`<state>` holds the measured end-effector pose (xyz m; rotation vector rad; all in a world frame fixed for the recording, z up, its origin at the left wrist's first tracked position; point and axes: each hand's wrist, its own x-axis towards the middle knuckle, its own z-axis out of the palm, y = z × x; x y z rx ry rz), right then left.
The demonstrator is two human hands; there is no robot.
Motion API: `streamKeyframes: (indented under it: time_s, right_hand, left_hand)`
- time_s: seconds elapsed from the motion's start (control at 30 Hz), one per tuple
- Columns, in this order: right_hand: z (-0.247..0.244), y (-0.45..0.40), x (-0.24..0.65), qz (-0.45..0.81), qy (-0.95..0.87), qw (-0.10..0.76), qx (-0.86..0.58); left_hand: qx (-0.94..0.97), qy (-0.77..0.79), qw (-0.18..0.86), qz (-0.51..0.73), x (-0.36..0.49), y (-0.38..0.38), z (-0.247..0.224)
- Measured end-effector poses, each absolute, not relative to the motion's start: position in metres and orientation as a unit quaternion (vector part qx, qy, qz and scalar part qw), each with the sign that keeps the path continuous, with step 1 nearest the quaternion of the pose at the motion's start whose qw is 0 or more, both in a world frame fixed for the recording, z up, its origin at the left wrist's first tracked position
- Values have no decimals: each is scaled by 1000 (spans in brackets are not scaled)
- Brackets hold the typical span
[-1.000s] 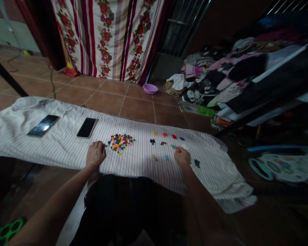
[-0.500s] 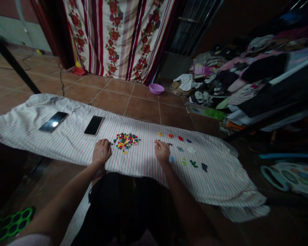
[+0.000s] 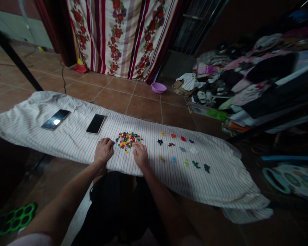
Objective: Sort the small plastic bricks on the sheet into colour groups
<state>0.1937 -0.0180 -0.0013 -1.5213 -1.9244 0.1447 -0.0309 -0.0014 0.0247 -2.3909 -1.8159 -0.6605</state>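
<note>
Right hand [image 3: 140,154] has swung back left since half a second ago, off the black cluster [image 3: 160,142] and tan cluster [image 3: 161,158], so both are uncovered now; left hand [image 3: 104,149] has hardly budged. Going left to right: a shiny phone [image 3: 55,119] lies well left of the left hand, and a black-screened phone [image 3: 95,123] is nearer, just beyond it. That left hand sits on the striped cloth [image 3: 215,184], fingers loosely curled, tips right by the pile's edge. Can't tell from here if it's got anything. Between the two hands, a bit past the fingertips, is the mixed pile of little coloured pieces [image 3: 128,138]. Right hand's at its near right edge, thumb and fingers bunched nearly together, but honestly can't tell if they've pinched a piece. Right of that hand it's all small single-colour groups, yellow cluster [image 3: 162,133] nearest the far edge, dark grey cluster [image 3: 206,168] farthest over.
</note>
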Motion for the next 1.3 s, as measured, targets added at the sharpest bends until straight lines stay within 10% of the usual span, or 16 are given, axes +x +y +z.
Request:
streamKeyframes:
  time_s: [1.3]
  right_hand:
    - [15,-5,147,-1,-783,209,-585]
  left_hand:
    - [-797,-563,14,-217,-28,3,21]
